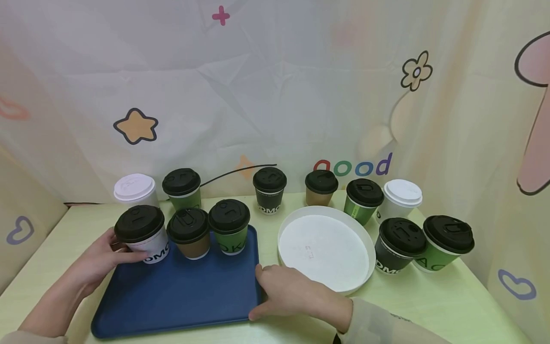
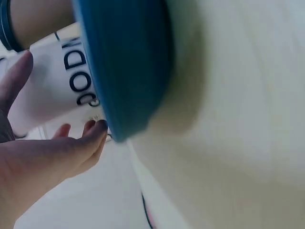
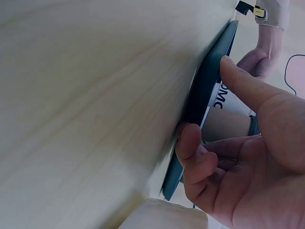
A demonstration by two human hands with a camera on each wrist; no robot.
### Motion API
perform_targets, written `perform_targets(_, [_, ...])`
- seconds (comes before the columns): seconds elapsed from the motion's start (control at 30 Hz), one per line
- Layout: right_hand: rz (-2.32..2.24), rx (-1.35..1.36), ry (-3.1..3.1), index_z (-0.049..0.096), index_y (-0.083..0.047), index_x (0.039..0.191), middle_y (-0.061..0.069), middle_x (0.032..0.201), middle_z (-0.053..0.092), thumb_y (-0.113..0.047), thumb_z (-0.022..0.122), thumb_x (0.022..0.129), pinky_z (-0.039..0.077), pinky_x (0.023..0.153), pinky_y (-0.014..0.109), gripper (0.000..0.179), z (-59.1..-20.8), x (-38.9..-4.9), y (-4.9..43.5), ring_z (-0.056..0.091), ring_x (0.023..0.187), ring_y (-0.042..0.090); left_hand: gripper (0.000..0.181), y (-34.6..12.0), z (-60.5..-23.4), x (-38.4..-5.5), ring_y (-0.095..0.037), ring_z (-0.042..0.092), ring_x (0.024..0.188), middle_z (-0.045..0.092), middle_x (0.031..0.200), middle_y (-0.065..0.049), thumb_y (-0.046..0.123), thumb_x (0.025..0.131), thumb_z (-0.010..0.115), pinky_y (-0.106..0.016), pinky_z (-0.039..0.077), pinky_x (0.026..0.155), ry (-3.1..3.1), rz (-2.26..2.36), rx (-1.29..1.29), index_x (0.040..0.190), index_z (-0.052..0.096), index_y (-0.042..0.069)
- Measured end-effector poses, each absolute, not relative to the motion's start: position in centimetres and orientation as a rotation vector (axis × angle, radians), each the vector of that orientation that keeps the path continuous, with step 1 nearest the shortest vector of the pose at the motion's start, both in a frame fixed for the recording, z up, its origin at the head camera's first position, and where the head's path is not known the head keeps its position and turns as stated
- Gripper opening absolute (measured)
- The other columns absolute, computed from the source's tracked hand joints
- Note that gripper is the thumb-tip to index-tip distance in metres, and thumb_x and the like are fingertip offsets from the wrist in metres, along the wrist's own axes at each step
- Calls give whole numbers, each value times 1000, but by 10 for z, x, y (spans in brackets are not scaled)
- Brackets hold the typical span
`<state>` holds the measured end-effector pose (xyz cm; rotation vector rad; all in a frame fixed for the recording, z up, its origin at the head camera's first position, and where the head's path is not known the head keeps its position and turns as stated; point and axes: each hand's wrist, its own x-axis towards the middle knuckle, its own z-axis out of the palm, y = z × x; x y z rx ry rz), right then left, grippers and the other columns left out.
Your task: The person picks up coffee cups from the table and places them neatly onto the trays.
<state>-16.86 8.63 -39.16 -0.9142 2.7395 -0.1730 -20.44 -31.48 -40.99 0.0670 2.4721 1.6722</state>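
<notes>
A blue tray lies at the left of the table with three lidded paper cups along its back. My left hand grips the white paper cup with a black lid at the tray's back left, thumb across its front. Beside that cup stand a brown cup and a green cup, both black-lidded. My right hand holds the tray's right edge near the front corner. In the right wrist view, the thumb touches the tray and the other fingers curl at its edge.
Right of the tray sits a round white tray. Around it stand a black cup, green cups, a white-lidded cup and a brown cup. Behind the blue tray are a white-lidded cup and a green cup. A curtain hangs behind.
</notes>
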Motion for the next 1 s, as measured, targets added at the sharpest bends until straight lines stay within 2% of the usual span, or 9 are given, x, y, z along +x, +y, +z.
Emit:
perform_targets(0.17, [-176,-912,2735,57,1,137,6,115,69,-63,84,77,56,80,32,92,-391,-170,86,65,102,12,90,-332,-410,-208,-56,26,141,20,154,-41,2,95,69,-35,45,102,2407,1695,49,157,4,-11])
perform_targets(0.27, [-181,-918,2737,58,1,137,6,115,69,-62,84,77,56,80,32,91,-391,-170,86,64,102,12,87,-341,-410,-210,-32,49,132,21,154,-42,1,98,64,-25,47,94,2467,1652,17,157,1,-12])
perform_targets(0.33, [-184,-925,2739,59,0,135,5,113,69,-62,84,77,56,79,32,89,-391,-170,86,64,101,11,84,-345,-409,-211,-18,54,123,22,153,-42,2,100,61,-19,47,88,2507,1639,-18,157,1,-12])
perform_targets(0.63, [-183,-916,2719,56,1,139,7,119,69,-62,84,77,55,82,32,93,-390,-171,85,64,105,12,72,-353,-403,-218,-8,52,104,14,153,-44,18,110,45,-10,46,79,2592,1733,-258,154,0,-18])
perform_targets(0.67, [-180,-914,2720,56,1,140,7,120,69,-63,83,77,55,83,32,94,-390,-171,85,64,106,12,74,-353,-402,-220,-10,54,105,14,155,-42,22,110,45,-10,47,79,2591,1749,-281,154,1,-18])
perform_targets(0.73, [-179,-915,2721,55,1,141,8,121,68,-63,83,77,55,84,32,95,-390,-170,85,64,107,13,79,-353,-398,-222,-31,53,120,12,157,-40,31,110,46,-16,48,88,2582,1769,-311,155,2,-16])
perform_targets(0.83, [-178,-927,2725,56,2,140,8,119,69,-63,84,77,55,83,31,94,-391,-169,85,64,106,13,85,-354,-391,-227,-55,28,140,4,160,-39,38,109,48,-37,40,111,2584,1749,-319,157,0,-14])
perform_targets(0.93, [-174,-931,2731,57,1,138,7,116,69,-62,84,77,56,82,32,93,-391,-169,86,65,104,13,89,-354,-381,-235,-56,15,145,-4,162,-38,39,108,50,-57,23,117,2586,1718,-271,156,-3,-13])
perform_targets(1.0, [-168,-925,2730,56,2,139,8,117,69,-62,84,77,56,82,32,93,-391,-169,86,65,105,13,93,-355,-375,-241,-54,9,147,-6,162,-37,41,107,53,-61,20,116,2579,1697,-244,156,-4,-13])
